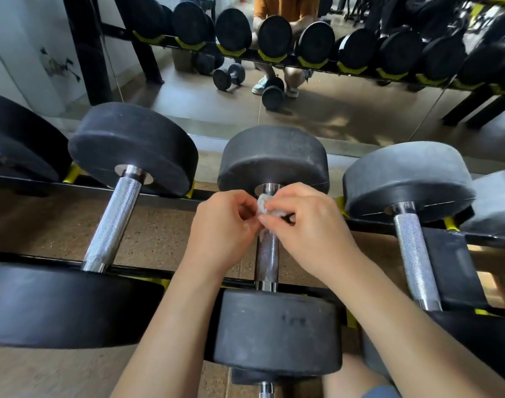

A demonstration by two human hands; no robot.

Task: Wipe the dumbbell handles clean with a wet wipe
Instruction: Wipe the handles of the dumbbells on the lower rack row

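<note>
A black dumbbell lies on the rack straight ahead, its knurled steel handle (267,257) running away from me between two rubber heads. A small crumpled white wet wipe (263,204) sits at the far end of that handle. My left hand (222,228) and my right hand (308,222) meet over the handle, and the fingers of both pinch the wipe. The far part of the handle is hidden under my hands.
More dumbbells rest on the black rack with yellow cradles: one handle (113,222) to the left, another handle (415,254) to the right. A wall mirror (360,110) behind the rack reflects a crouching person, the rack and loose dumbbells on the floor.
</note>
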